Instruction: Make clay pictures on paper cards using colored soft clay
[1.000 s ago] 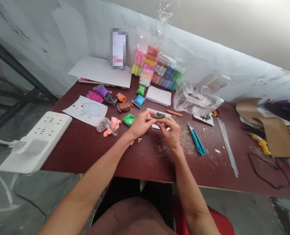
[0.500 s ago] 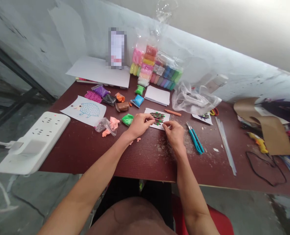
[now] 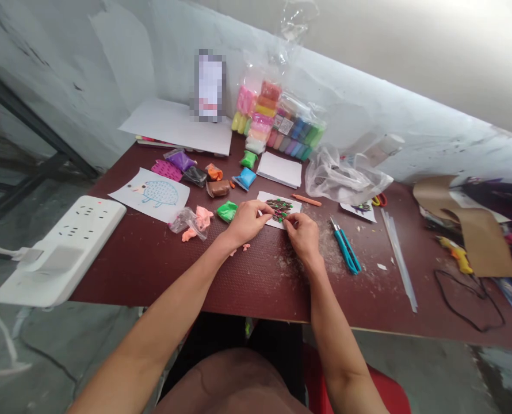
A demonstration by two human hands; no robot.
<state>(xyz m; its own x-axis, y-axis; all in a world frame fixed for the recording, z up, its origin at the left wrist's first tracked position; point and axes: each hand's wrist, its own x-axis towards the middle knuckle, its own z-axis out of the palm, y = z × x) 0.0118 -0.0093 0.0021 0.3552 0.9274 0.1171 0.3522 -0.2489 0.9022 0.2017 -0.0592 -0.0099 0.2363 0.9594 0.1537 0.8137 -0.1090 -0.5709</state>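
**Narrow pinch on green and brown clay strips (image 3: 278,210)**

The strips lie on a white card (image 3: 294,202) at centre frame, on the dark red counter (image 3: 239,282). The left hand (image 3: 245,223) rests on the card's left edge, its grip loose and open. The right hand (image 3: 302,237) holds a narrow grip on the strips' lower right end.

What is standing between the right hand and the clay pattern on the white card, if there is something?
Nothing visible does: the fingertips of the right hand touch the edge of the clay pattern on the white card.
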